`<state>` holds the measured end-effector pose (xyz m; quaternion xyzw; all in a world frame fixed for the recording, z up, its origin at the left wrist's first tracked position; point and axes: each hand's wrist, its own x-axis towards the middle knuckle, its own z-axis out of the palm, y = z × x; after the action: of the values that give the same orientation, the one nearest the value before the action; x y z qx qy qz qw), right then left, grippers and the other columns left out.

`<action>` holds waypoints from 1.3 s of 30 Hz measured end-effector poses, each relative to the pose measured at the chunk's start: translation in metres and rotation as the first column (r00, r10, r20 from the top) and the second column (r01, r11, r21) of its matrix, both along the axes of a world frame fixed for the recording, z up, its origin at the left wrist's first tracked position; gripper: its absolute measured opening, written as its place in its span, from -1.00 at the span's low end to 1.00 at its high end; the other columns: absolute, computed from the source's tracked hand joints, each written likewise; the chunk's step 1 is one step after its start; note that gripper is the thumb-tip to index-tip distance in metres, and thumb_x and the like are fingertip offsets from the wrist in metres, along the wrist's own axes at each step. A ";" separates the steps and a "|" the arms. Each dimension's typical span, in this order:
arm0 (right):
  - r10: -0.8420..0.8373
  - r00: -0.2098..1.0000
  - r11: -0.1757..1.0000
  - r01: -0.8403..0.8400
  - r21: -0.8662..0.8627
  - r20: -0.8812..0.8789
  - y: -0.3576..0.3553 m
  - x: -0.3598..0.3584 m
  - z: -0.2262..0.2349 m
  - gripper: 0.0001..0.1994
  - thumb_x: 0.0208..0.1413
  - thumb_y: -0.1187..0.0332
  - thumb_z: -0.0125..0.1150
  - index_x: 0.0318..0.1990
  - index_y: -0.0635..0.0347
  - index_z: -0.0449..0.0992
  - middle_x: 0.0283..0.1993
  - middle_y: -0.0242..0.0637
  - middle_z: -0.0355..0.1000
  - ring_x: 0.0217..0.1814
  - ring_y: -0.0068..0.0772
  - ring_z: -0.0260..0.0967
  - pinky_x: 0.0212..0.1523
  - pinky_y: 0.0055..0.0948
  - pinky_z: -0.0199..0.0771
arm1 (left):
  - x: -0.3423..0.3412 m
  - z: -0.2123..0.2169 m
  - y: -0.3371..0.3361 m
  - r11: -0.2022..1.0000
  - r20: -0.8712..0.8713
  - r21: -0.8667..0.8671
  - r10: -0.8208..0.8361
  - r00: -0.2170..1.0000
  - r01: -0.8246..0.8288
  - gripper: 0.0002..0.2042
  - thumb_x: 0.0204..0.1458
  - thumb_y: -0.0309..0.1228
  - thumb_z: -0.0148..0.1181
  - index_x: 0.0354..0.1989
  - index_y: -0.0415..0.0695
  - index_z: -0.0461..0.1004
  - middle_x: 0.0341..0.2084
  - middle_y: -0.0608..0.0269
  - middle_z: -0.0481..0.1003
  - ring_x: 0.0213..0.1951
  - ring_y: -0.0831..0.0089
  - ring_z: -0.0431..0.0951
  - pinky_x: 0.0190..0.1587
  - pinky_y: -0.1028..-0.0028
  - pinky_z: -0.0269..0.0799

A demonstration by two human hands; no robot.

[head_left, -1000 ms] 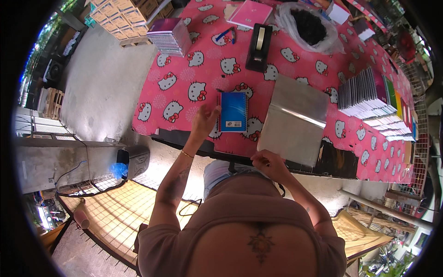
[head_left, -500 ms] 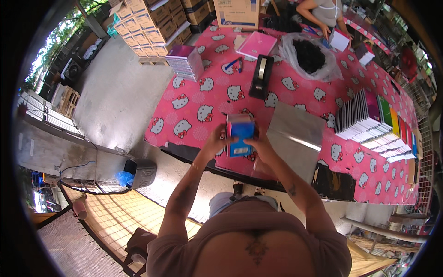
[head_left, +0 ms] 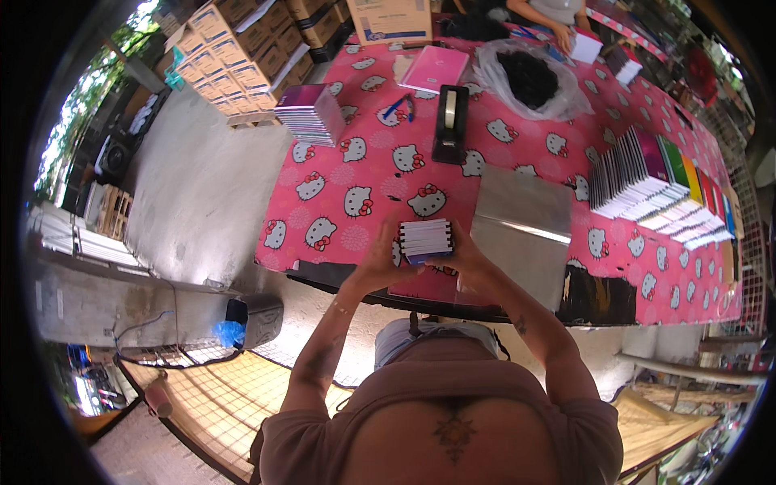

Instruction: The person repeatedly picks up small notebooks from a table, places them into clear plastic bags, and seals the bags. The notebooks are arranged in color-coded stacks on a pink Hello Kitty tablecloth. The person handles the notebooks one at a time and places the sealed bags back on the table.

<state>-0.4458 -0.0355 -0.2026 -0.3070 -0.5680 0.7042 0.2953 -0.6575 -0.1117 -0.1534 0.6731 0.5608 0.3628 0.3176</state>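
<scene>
A small stack of notebooks (head_left: 426,237) is held upright between my two hands above the near edge of the pink table. White page edges with dark marks at the sides face up, and a strip of blue cover shows below. My left hand (head_left: 380,260) presses the stack's left side, its thumb along the lower edge. On the opposite side, my right hand (head_left: 469,257) grips it with bent fingers, partly hidden. Clear plastic sheets or bags (head_left: 517,214) lie flat just right of my right hand.
Beyond my hands stands a black tape dispenser (head_left: 449,133). Purple notebooks (head_left: 311,117) are stacked left; coloured notebooks (head_left: 647,186) fill the right. Farther back are a pink notebook (head_left: 435,69), blue pens (head_left: 398,107) and a plastic bag (head_left: 566,101) with black contents. Another person's hand (head_left: 563,36) touches notebooks.
The stack has turned in my hands: its blue cover faced up before, and now the page edges do. My left hand's fingers have straightened along its side. The view has shifted slightly.
</scene>
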 end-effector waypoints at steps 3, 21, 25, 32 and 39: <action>-0.003 1.000 0.999 0.004 -0.051 0.019 -0.006 -0.001 0.003 -0.19 -0.25 0.29 0.62 0.15 0.19 0.21 -0.01 -0.21 0.44 0.08 -0.39 0.40 0.07 -0.30 0.44 | 0.027 0.073 0.001 0.936 -0.448 0.351 0.140 0.883 0.030 0.06 -0.19 -0.08 0.47 0.39 -0.36 -0.07 0.31 -0.31 0.07 0.40 -0.14 0.02 0.35 -0.05 0.02; 0.319 0.839 0.834 -0.469 0.289 0.441 -0.106 0.125 0.071 -0.95 0.15 0.42 0.24 -0.26 0.15 0.54 -0.15 -0.26 0.47 -0.13 -0.26 0.49 -0.08 -0.37 0.49 | 0.043 0.056 0.013 0.969 -0.547 0.209 0.225 0.806 -0.129 -0.28 -0.31 0.09 0.50 -0.14 -0.25 0.38 -0.40 -0.04 0.53 -0.36 0.02 0.60 -0.33 0.16 0.52; 0.256 0.835 0.872 -0.417 0.257 0.487 -0.105 0.143 0.079 -0.93 0.18 0.38 0.19 -0.24 0.13 0.52 -0.23 -0.21 0.47 -0.15 -0.22 0.49 -0.08 -0.33 0.46 | 0.073 0.063 0.007 0.954 -0.507 0.280 0.238 0.828 -0.103 -0.30 -0.29 0.07 0.51 -0.13 -0.23 0.39 -0.48 -0.01 0.52 -0.43 0.00 0.59 -0.39 0.18 0.51; 0.203 0.804 0.878 -0.402 0.260 0.559 -0.101 0.178 0.027 -0.85 0.14 0.29 0.20 -0.21 0.12 0.47 -0.31 -0.15 0.47 -0.18 -0.06 0.49 -0.15 -0.18 0.44 | 0.130 0.052 0.017 0.945 -0.122 0.035 0.326 0.937 -0.324 -0.33 -0.16 0.02 0.48 -0.07 -0.31 0.42 -0.43 0.06 0.56 -0.49 0.27 0.59 -0.42 0.34 0.51; -0.536 0.597 0.707 -0.070 0.704 0.597 0.031 0.263 0.004 -0.29 -0.18 0.02 0.44 0.17 0.03 0.36 0.26 -0.12 0.26 0.27 0.06 0.26 0.21 0.04 0.22 | 0.201 -0.019 0.083 0.812 0.489 -0.558 0.490 0.721 -0.173 -0.31 -0.10 0.04 0.44 -0.04 -0.38 0.45 -0.25 0.08 0.57 -0.30 0.31 0.62 -0.26 0.45 0.54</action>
<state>-0.1830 -0.0044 -0.1984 -0.5273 -0.7981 0.2026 0.2094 -0.4565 -0.0287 -0.1729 0.3030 0.6124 0.4644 0.5634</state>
